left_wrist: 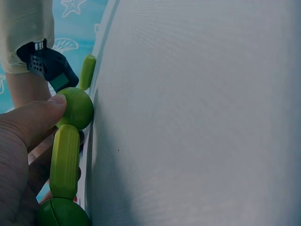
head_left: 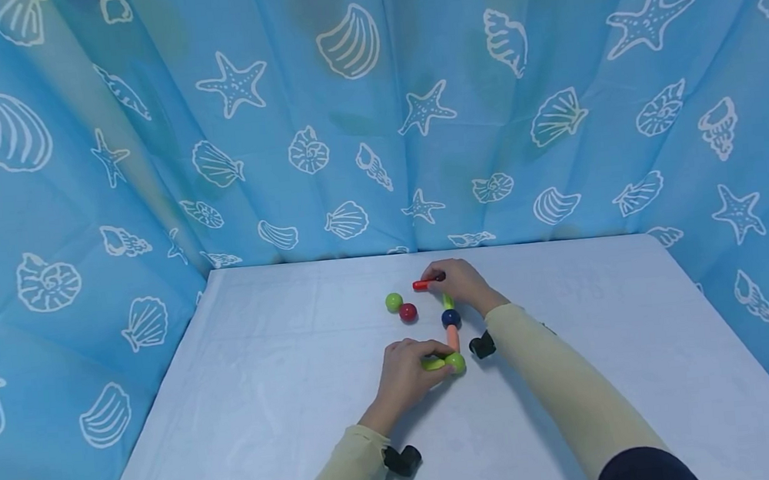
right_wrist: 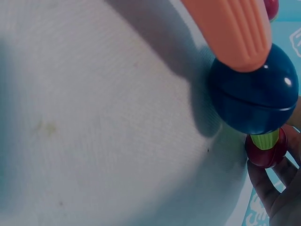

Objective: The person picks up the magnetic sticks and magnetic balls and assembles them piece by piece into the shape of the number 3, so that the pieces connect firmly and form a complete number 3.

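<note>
My left hand (head_left: 407, 373) pinches a light green ball (left_wrist: 77, 108), its thumb on the ball's side. A yellow-green rod (left_wrist: 66, 160) runs from that ball to a darker green ball (left_wrist: 63, 215), which the hand hides in the head view. From the light green ball an orange rod (head_left: 453, 338) leads away to a dark blue ball (right_wrist: 254, 92). Beyond it, another yellow-green rod (right_wrist: 266, 140) reaches a dark red ball (right_wrist: 266, 153), gripped by the fingers of my right hand (head_left: 461, 283). A red rod (head_left: 421, 286) sticks out leftward by those fingertips.
Left of the joined pieces, a loose green ball (head_left: 393, 302) and a red ball (head_left: 408, 313) lie close together on the white table (head_left: 286, 373). A blue curtain (head_left: 359, 119) with shell prints hangs behind the table's far edge. Small black cameras (head_left: 403, 461) sit on both wrists.
</note>
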Available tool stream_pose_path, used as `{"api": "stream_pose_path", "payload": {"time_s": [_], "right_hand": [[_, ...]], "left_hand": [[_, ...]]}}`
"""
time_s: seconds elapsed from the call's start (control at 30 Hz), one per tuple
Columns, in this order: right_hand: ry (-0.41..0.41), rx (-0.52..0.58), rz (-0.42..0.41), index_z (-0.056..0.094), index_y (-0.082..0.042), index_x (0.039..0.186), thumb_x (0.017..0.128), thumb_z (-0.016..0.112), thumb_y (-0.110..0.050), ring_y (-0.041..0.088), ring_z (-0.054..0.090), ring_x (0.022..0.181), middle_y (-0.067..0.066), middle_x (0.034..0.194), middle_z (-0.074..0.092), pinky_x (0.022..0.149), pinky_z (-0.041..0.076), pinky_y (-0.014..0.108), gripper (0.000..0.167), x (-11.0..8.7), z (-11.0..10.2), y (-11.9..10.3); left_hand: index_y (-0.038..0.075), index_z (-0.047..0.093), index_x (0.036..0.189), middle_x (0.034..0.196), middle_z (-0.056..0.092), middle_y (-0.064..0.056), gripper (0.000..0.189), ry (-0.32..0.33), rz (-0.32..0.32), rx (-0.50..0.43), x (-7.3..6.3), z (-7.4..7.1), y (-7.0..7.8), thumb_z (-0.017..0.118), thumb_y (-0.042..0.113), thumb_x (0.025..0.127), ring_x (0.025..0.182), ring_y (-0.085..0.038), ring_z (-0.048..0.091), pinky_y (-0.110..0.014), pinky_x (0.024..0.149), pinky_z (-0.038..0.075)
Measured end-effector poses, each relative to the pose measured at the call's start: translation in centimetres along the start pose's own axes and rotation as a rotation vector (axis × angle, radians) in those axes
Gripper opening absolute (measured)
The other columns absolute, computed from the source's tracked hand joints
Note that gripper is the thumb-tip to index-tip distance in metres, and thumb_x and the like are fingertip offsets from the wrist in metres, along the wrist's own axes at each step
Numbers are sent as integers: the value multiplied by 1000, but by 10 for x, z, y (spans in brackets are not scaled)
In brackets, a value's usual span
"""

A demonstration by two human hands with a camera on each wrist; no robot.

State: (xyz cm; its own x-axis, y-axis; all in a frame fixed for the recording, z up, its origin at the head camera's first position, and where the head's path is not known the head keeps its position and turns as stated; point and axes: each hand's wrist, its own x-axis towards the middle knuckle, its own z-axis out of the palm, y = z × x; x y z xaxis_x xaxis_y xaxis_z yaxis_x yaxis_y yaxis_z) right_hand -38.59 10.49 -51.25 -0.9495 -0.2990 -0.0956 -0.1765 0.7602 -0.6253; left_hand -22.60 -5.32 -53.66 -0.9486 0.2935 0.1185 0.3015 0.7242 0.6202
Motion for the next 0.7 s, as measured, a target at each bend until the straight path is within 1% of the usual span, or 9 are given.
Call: {"api": "stream_pose_path", "payload": {"time_s": [0.47,0.7], "right_hand": [[-2,5,11,72,-20,115,98,69,-17,25,61,113,3,114,68,102,48,45,18,-1,1,3],[4,10,18,70,-17,122,98,68,-20,27,60,114,6,118,68,102,49,45,24,-4,-4,4]], "left_hand": [[31,77,114,105,73,19,28,-7,-2,1,-1,0,2,81,36,87,100,-10,58,-49,105,39],[31,77,114,104,72,19,28,-6,-17,-9,0,-1,2,81,37,87,101,-11,58,-51,107,38]]}}
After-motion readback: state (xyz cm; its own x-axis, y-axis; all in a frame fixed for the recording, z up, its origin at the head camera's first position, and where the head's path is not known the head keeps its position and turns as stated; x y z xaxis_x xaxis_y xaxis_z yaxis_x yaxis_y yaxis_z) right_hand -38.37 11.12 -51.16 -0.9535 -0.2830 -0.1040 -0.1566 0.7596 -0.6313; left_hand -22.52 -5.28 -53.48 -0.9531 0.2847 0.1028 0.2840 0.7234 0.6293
